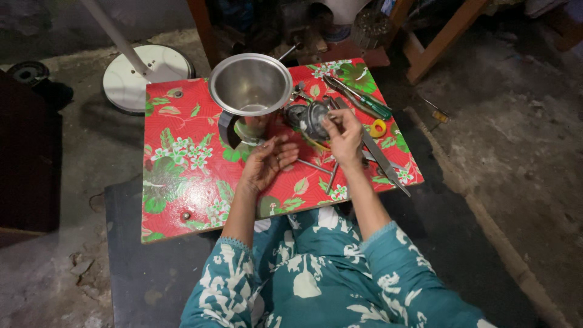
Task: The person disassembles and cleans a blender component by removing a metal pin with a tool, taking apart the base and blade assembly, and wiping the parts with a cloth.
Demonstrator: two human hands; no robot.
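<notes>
Holding a small round metal part (315, 119) pinched in the right hand (344, 135), the person rests the left hand (267, 163) open, palm up, beside the steel mixer jar (250, 91); fitting looks underway, calling for careful alignment.

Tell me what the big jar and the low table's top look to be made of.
The jar: apparently stainless steel, brushed inside with a polished lower body, judging by its grey sheen and mirror-like reflections; its handle looks like black plastic. The table top: seemingly a glossy printed laminate or plastic sheet, red with a floral pattern, over an unseen base.
</notes>
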